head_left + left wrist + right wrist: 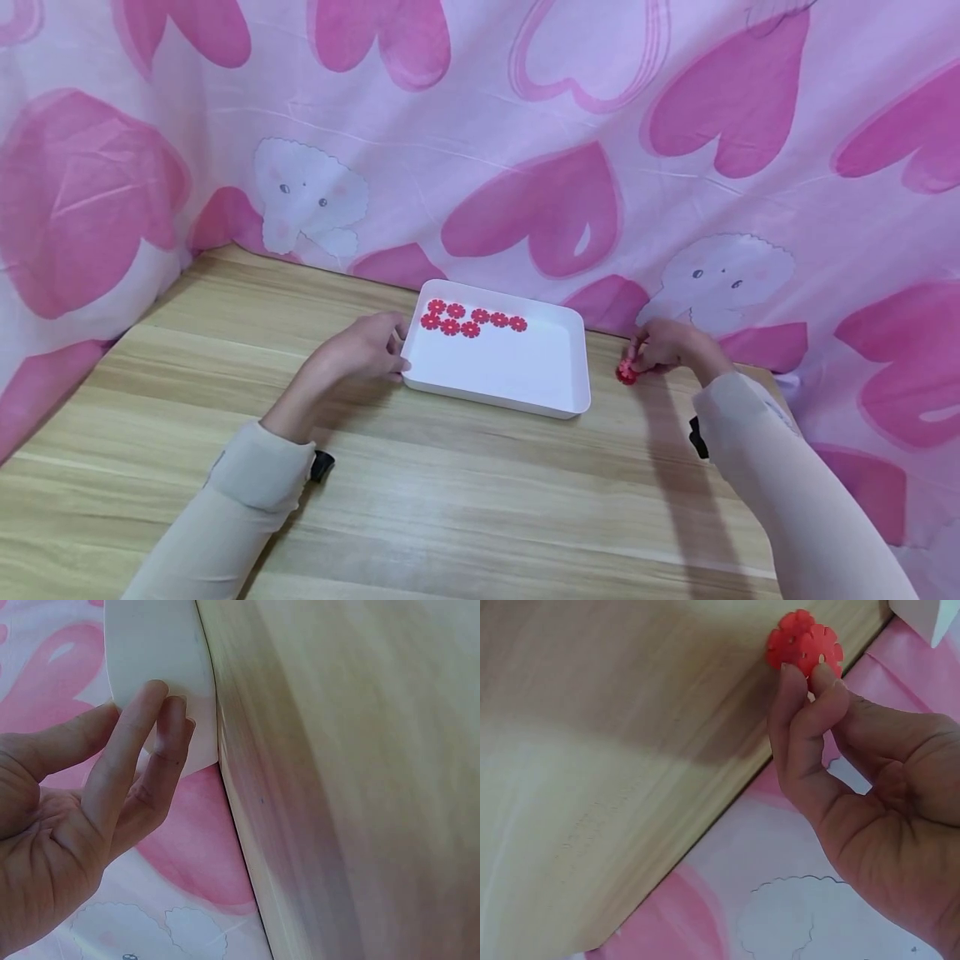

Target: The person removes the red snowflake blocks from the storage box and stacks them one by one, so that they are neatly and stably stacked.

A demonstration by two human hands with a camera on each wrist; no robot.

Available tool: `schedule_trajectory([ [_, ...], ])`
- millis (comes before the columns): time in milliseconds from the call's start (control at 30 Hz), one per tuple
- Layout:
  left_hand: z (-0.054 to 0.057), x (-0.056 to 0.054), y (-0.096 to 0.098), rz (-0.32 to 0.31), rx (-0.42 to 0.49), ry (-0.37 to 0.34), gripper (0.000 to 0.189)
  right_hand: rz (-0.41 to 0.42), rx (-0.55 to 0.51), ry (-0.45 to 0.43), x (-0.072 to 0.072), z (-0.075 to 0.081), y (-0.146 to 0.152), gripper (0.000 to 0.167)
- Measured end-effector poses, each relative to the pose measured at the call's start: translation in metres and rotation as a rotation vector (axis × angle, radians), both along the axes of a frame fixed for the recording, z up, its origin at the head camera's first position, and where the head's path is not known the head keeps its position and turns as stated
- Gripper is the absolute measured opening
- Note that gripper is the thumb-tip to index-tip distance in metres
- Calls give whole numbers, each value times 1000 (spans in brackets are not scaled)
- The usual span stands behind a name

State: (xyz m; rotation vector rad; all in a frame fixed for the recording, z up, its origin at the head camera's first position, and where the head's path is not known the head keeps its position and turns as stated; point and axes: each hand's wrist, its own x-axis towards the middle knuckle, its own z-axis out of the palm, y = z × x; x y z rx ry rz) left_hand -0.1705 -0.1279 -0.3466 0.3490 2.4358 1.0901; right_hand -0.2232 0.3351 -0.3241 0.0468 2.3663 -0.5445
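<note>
A white shallow tray (495, 398) lies on the table, with several red flower-shaped discs (470, 330) flat in its far left part in two rows. At the tray's left end, my left hand (365, 346) holds the wall. In the left wrist view the fingers (129, 750) rest against the outer side and the thumb meets the rim. To the right of the tray, my right hand (663, 346) pinches a red flower-shaped disc (823, 651) between thumb and fingertips. Another red disc (786, 639) overlaps it, close over the tabletop.
The wooden table (420, 500) reaches back to a pink and white curtain (480, 125) with hearts and cartoon animals. That cloth hangs right behind the tray and the right hand. The table's right edge runs near the right forearm.
</note>
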Motion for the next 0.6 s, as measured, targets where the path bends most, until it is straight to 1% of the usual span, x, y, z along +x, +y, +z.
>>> schedule_trajectory([
  [133, 0, 1, -1, 6, 25, -9, 37, -31, -57, -15, 3, -9, 5, 7],
  [267, -1, 1, 0, 15, 23, -20, 37, -57, -68, -33, 5, -13, 4, 9],
  [333, -1, 1, 0, 15, 31, -29, 37, -64, -63, -42, 5, -14, 3, 13],
  [467, -2, 0, 2, 23, 17, -41, 35, -84, -46, -52, 5, -14, 1, 17],
  [600, -2, 0, 2, 24, 12, -37, 33, -66, -28, -12, 4, -13, -1, 15],
])
